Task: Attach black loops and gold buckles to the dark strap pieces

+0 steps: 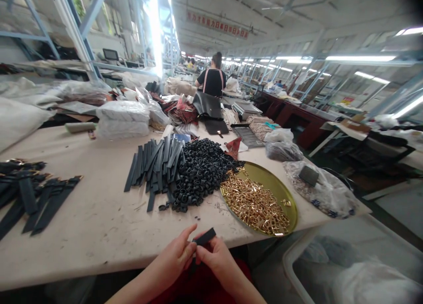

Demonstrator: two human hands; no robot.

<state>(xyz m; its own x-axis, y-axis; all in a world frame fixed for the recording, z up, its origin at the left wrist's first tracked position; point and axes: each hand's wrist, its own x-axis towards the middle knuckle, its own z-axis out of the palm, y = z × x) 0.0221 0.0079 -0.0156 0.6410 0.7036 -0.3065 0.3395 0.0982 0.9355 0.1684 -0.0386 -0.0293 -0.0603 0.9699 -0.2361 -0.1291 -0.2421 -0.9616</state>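
Two hands of ours meet at the near edge of the counter (99, 233), left grip (185, 247) and right grip (213, 253) both closed on one dark strip (205, 236), flat, matte and square-ended. To our right, a pale bin (292, 268) with plastic-wrapped contents stands below the edge. Just beyond our fingers, a round olive-gold tray (280, 180) holds shiny, angular gold buckles (254, 202); small black loops (205, 172) heap against its rim and run into a fan of loose strips (158, 163). Well to the left lie straps (28, 194) with gold fittings. Right of the tray, a dark block (309, 175) sits on a crinkled clear bag (330, 194). Farther back, puffy plastic-wrapped bundles (123, 119) and a smooth, leathery black piece (207, 105) crowd the pale, scuffed surface. Past them we see a person (213, 86) in a black top, and, high up, red lettering (216, 24).
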